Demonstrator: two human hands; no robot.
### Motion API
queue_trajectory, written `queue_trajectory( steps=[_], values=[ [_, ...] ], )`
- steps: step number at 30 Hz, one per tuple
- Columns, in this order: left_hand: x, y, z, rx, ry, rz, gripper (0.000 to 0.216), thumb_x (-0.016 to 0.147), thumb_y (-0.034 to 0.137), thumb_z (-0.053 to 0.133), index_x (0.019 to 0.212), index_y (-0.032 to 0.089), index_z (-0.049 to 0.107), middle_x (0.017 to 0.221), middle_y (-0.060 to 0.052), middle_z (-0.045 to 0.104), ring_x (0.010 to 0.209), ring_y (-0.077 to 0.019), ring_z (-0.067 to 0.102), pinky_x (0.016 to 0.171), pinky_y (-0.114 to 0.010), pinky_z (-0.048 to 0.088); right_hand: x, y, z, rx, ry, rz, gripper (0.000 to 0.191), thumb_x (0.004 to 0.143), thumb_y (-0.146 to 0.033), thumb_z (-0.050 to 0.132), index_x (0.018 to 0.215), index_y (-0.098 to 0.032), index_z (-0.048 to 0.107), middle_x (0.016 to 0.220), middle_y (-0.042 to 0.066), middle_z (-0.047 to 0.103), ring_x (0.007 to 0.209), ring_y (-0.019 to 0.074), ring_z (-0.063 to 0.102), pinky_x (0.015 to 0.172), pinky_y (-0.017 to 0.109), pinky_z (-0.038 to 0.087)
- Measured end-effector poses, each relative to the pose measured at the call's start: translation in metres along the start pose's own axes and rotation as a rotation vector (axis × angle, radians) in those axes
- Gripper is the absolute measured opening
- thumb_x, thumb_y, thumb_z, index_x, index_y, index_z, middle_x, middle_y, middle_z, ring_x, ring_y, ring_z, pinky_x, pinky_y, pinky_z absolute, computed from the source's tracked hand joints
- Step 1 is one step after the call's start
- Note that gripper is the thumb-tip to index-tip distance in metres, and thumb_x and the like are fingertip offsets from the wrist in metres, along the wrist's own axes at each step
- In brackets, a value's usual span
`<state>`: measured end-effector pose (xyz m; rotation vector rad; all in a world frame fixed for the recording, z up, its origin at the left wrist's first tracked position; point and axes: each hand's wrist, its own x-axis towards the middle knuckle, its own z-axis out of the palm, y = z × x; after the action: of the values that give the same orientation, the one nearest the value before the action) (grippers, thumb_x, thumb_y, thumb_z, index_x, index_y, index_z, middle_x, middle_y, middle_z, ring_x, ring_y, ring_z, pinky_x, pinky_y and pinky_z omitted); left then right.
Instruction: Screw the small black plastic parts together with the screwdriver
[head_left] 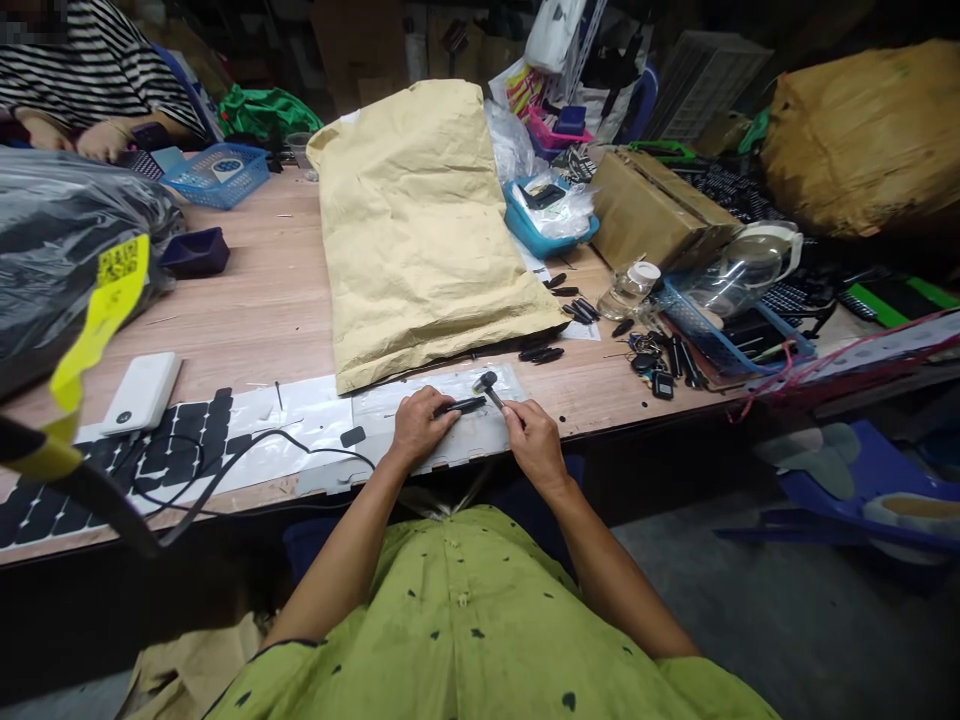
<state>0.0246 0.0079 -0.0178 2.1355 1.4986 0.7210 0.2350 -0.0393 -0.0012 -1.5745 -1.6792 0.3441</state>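
Note:
My left hand is closed on a slim black piece, its kind too small to make out, which points to the right. In my right hand is the handle of a small hammer. The hammer's dark head is just above the black piece's right end; I cannot tell whether they touch. Both hands are over a grey-white board at the table's front edge. Right behind them lies a large cream paper bag. More slim black pieces lie by its lower right corner.
On the left are a white power bank, a black cable and sheets of black stickers. Right of the bag stand a glass jar, a blue basket and a cardboard box. Another person sits at the far left.

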Motion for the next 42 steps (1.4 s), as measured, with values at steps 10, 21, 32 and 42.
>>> queue_trajectory(
  steps=[10,21,32,42],
  values=[
    [-0.001,-0.001,0.001,0.048,0.001,0.011,0.021,0.090,0.038,0.064,0.101,0.028,0.079,0.089,-0.004,0.070,0.088,-0.0214,0.064,0.075,-0.033,0.045,-0.009,-0.009,0.000,0.010,0.017,-0.067,0.030,0.099,-0.029,0.046,0.099,-0.021,0.075,0.086,0.007,0.070,0.082,0.0202,0.067,0.076,0.031,0.055],
    [0.000,0.000,0.003,0.071,-0.020,-0.024,0.022,0.089,0.036,0.064,0.105,0.032,0.079,0.087,-0.002,0.068,0.085,-0.0197,0.062,0.075,-0.032,0.044,-0.013,-0.023,0.004,-0.115,-0.014,-0.163,0.035,0.103,-0.029,0.040,0.107,-0.022,0.073,0.088,0.008,0.068,0.084,0.0194,0.065,0.079,0.029,0.053],
    [0.000,0.001,0.003,0.054,-0.023,-0.048,0.022,0.087,0.037,0.067,0.103,0.031,0.080,0.087,-0.003,0.067,0.087,-0.0212,0.062,0.077,-0.033,0.045,-0.010,-0.018,-0.002,-0.155,0.024,-0.122,0.035,0.102,-0.031,0.041,0.105,-0.022,0.074,0.088,0.008,0.068,0.082,0.0194,0.064,0.077,0.029,0.051],
    [0.000,0.004,0.003,0.083,-0.014,-0.045,0.021,0.088,0.037,0.066,0.102,0.029,0.079,0.088,-0.004,0.067,0.089,-0.0226,0.063,0.078,-0.035,0.045,-0.011,-0.006,-0.001,-0.211,0.009,-0.100,0.032,0.100,-0.029,0.043,0.102,-0.023,0.075,0.086,0.007,0.067,0.081,0.0202,0.063,0.074,0.030,0.050]
  ],
)
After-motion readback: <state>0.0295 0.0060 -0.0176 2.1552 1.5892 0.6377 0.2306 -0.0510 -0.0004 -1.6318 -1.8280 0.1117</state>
